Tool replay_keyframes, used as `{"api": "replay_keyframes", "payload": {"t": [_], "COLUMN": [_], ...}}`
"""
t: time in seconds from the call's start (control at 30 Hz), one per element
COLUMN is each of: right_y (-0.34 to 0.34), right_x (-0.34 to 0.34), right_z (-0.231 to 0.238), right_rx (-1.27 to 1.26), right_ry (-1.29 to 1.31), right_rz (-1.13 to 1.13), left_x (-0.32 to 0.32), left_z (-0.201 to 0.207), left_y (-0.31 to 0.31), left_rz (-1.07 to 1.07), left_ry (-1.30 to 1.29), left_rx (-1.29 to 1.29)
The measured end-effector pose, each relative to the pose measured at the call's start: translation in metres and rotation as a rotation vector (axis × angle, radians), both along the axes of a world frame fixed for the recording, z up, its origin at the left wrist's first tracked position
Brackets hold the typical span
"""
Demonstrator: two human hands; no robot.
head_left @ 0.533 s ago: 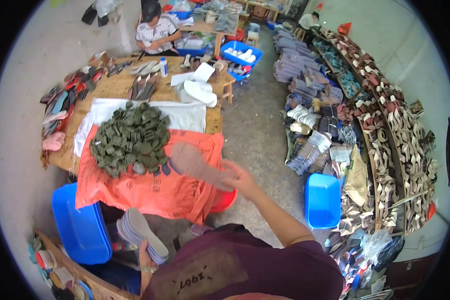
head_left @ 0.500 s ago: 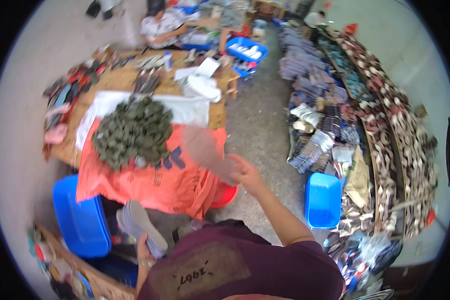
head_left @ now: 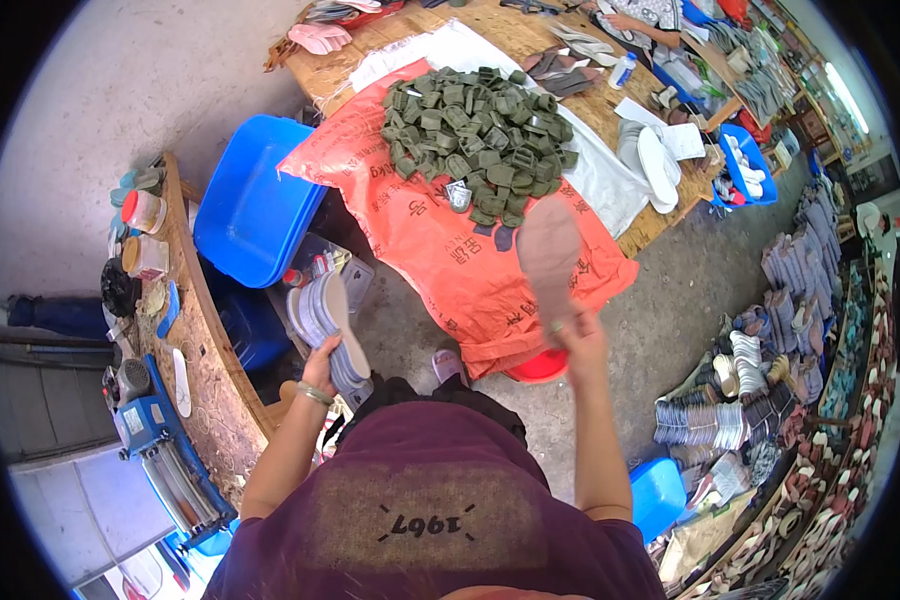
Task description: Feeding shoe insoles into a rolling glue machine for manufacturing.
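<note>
A stack of grey-white shoe insoles (head_left: 315, 315) is gripped along its side by my left hand (head_left: 320, 366), out in front of my left hip. My right hand (head_left: 584, 342) pinches the narrow end of a single brownish-grey insole (head_left: 548, 255), slightly blurred and tilted up over the orange sack (head_left: 390, 235). That sack lies over the table's near edge and hangs down from it. On it sits a heap of small dark green pieces (head_left: 470, 140), whose kind I cannot make out. Under the right hand, part of a red basin (head_left: 540, 367) shows below the sack.
At the left, a blue tub (head_left: 255, 200) stands between the sack and a curved wooden bench (head_left: 205, 360) carrying jars and a blue roller machine (head_left: 160, 440). White insoles (head_left: 655, 165) lie at the table's right. Stacked shoe parts (head_left: 705, 425) line the right side. A person sits beyond the table.
My view has swung left and down, bringing the bench and machine into sight. Both hands still hold the same insoles; the left hand's stack shows farther out from my body.
</note>
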State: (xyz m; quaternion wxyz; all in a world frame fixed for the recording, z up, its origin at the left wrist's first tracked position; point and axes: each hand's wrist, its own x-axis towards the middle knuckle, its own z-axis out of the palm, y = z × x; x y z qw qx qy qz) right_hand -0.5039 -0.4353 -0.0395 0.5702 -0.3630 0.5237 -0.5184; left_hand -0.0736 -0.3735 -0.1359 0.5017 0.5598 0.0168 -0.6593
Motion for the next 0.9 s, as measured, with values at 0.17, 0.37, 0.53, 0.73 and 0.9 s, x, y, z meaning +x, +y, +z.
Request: {"api": "replay_keyframes", "payload": {"t": [0.17,0.37,0.53,0.73,0.9], "right_y": [-0.064,-0.115,-0.145,-0.131,-0.138], "right_x": [-0.03,-0.013,-0.008,-0.001,-0.059], "right_z": [0.132,0.137,0.004,-0.141,-0.006], "right_rx": [-0.855,-1.125,-0.674,0.582,0.116], "right_ry": [-0.041,0.256,0.439,-0.237,-0.443], "right_rz": [-0.446,-0.811,-0.622,0.016,-0.282], "left_x": [0.068,0.094,0.09,0.071,0.068], "left_z": [-0.039,-0.066,-0.083,-0.096,-0.105], "left_y": [0.057,0.15,0.195,0.175,0.111], "left_rz": [0.092,0.117,0.032,0.016,-0.075], "left_ry": [-0.461,-0.79,-0.782,-0.728,-0.674], "left_rx": [0.073,0.307,0.374,0.356,0.061]}}
